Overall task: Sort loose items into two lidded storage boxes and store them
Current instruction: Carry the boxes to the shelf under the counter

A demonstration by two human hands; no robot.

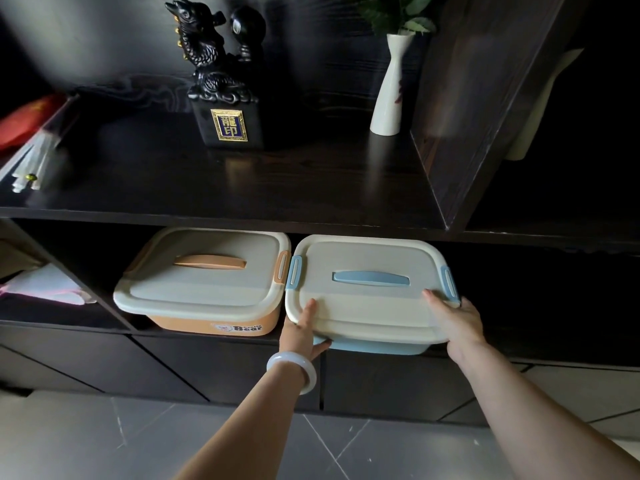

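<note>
Two lidded boxes stand side by side in the lower shelf opening of a dark cabinet. The orange box (204, 271) is on the left, lid on, sitting further in. The blue box (370, 289) is on the right, its cream lid latched with blue clips, its front edge sticking out past the shelf. My left hand (303, 332) grips the blue box's near left corner, thumb underneath. My right hand (457, 320) holds its near right corner, fingers lying on the lid.
On the upper shelf (242, 188) stand a black dragon statue (216, 77) and a white vase (389, 88) with green leaves. Red and clear items (31, 140) lie at the far left. Papers (45, 282) sit in the left compartment. Grey floor tiles lie below.
</note>
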